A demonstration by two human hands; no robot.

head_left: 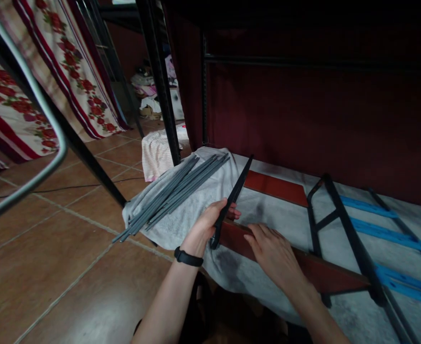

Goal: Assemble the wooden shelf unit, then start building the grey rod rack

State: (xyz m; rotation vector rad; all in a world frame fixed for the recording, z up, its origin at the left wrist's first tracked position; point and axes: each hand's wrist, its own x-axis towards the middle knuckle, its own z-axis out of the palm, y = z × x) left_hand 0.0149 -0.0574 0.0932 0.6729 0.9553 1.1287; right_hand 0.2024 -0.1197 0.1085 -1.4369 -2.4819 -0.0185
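My left hand [212, 217] is wrapped round a long black bar [236, 188], which slants up and away from me; a black band circles that wrist. The bar's near end meets the left end of a reddish-brown board [318, 265]. Over the top edge of this board my right hand [271, 248] grips, thumb on the near face, fingers partly hidden. The board's right end meets a black frame [351, 234] with a crossbar. A second reddish-brown board [276, 187] lies behind, between the bar and the frame.
Several grey rods [181, 193] lie on the grey cloth [199, 227] at left. Blue slats [389, 231] join black bars at right. Black posts [160, 86] and a bent metal tube [50, 119] stand by the tiled floor [70, 258]. A floral curtain [70, 62] hangs far left.
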